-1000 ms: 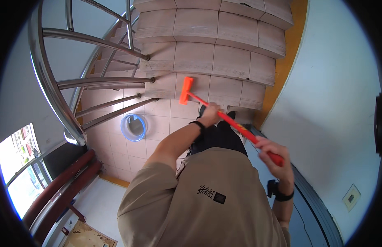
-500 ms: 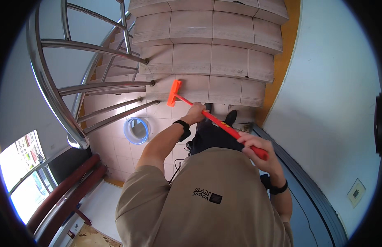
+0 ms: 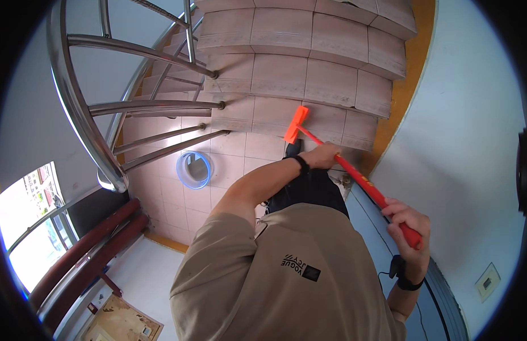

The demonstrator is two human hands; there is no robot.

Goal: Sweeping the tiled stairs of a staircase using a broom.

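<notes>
A scrub brush (image 3: 363, 183) with a long red handle and an orange head slants across the space before me. Its orange head (image 3: 296, 124) is over the lowest stair tread; whether the bristles touch the tile I cannot tell. Closed around the handle below the head is my left hand (image 3: 322, 156). Farther down, my right hand (image 3: 409, 223) wraps the thick red grip near its end. Both wrists carry black bands. Pinkish tiled stairs (image 3: 280, 74) rise ahead, their front edges marked with dark grime.
A clear bucket with a blue rim (image 3: 193, 170) stands on the tiled floor to my left. Steel railings (image 3: 155, 106) curve along the stairs' left side. A white wall (image 3: 445, 125) with a mustard-coloured border runs on the right. Dark red rails (image 3: 87, 256) lie by a window at lower left.
The brush and both hands have shifted to the right, carrying the orange head rightward along the lowest tread. The whole view has also moved slightly.
</notes>
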